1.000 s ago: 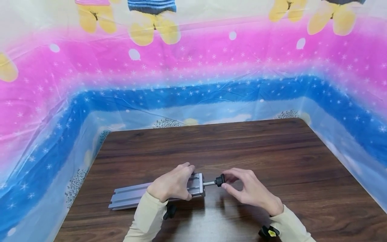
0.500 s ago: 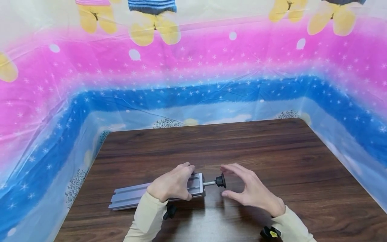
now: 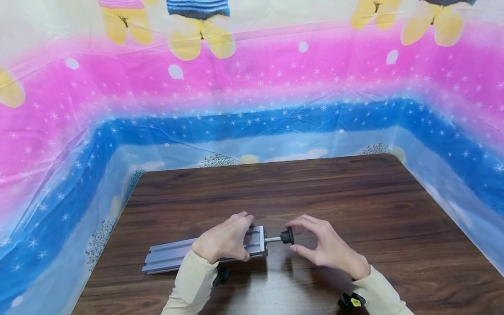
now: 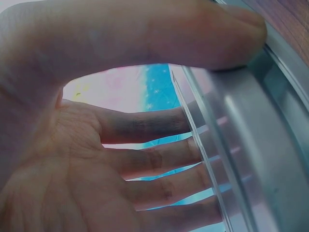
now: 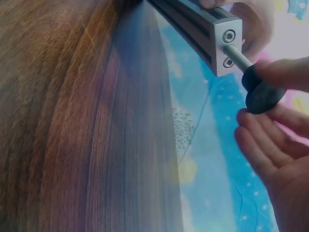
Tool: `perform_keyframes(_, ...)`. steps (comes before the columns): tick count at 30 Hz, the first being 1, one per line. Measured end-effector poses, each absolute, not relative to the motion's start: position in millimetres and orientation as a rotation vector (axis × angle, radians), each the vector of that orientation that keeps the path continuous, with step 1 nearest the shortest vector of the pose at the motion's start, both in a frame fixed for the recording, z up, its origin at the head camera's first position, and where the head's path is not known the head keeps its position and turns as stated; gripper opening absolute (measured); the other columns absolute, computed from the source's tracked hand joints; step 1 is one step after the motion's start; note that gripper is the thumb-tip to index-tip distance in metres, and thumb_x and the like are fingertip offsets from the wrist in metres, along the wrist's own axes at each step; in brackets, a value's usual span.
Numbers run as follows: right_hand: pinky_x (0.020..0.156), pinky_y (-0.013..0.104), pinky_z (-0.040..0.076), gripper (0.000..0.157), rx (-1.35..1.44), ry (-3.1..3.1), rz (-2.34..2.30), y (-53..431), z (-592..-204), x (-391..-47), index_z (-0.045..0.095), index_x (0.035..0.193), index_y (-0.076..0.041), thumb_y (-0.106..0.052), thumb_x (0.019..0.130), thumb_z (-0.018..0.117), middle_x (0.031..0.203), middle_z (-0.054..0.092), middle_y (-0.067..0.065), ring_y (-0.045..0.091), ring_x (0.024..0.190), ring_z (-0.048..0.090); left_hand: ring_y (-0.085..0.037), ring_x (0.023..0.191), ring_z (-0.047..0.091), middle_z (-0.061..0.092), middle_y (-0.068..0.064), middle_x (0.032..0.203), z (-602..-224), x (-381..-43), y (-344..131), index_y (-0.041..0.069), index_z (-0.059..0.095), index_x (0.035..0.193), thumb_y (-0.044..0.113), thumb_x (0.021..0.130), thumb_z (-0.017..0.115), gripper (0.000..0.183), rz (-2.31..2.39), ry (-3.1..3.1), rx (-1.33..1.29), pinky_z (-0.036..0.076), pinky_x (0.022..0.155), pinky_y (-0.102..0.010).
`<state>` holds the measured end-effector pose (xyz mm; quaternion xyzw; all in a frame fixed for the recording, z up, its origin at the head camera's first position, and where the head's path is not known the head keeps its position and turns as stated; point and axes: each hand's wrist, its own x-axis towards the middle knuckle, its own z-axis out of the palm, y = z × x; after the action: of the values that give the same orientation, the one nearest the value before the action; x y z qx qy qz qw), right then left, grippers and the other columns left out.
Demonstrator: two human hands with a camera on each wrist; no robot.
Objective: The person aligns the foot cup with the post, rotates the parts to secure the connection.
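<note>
Right fingers [image 3: 305, 221] closer, black knob [image 3: 287, 236], rail [image 3: 169, 255] (grooved)

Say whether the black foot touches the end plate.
No, a bare rod separates the black foot from the end plate.

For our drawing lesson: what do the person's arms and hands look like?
Long cream sleeves reach toward both wrists. The left hand and right hand are ungloved. A black gadget sits at each wrist; the right one bears a small yellow mark.

Dark brown wood-grain table [image 3: 315, 188] with rounded far corners sits below the fingers [image 3: 311, 222]. Pink, blue and white snowflake-print cloth backdrop [image 3: 256, 94] hangs well beyond them.
</note>
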<state>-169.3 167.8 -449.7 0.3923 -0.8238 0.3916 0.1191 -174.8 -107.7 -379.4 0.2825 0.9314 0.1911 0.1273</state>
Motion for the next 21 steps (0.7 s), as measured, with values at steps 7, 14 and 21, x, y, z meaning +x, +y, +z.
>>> perform_keyframes(7,0.067,0.025,0.056,0.008,0.99,-2.596,1.227,164.5,-450.0,-171.1,0.072,0.097,-0.017,-0.021,0.099,0.065,0.084,0.069,-0.013,-0.002,0.075,0.062,-0.018,0.08,0.048,0.054,-0.005,0.092,-379.7,-172.8,-107.4,0.001,0.062,0.107,0.006,0.061,0.089,0.054,0.552,2.712,0.827,0.046,0.07,-0.031)
perform_keyframes(14,0.066,0.023,0.055,0.018,0.924,-2.68,1.193,162.7,-446.7,-169.3,0.073,0.096,-0.015,-0.026,0.101,0.061,0.081,0.069,-0.014,-0.003,0.072,0.062,-0.018,0.08,0.048,0.055,-0.005,0.093,-379.4,-171.7,-108.8,0.001,0.062,0.107,0.007,0.061,0.089,0.053,0.562,2.72,0.828,0.046,0.069,-0.031)
perform_keyframes(21,0.087,0.032,0.057,0.042,1.047,-2.484,1.154,165.3,-447.6,-166.4,0.065,0.128,-0.013,-0.024,0.089,0.078,0.117,0.07,-0.003,0.011,0.102,0.07,-0.019,0.081,0.048,0.055,-0.006,0.094,-379.3,-171.9,-110.2,0.001,0.062,0.108,0.007,0.061,0.089,0.054,0.567,2.717,0.831,0.046,0.07,-0.032)
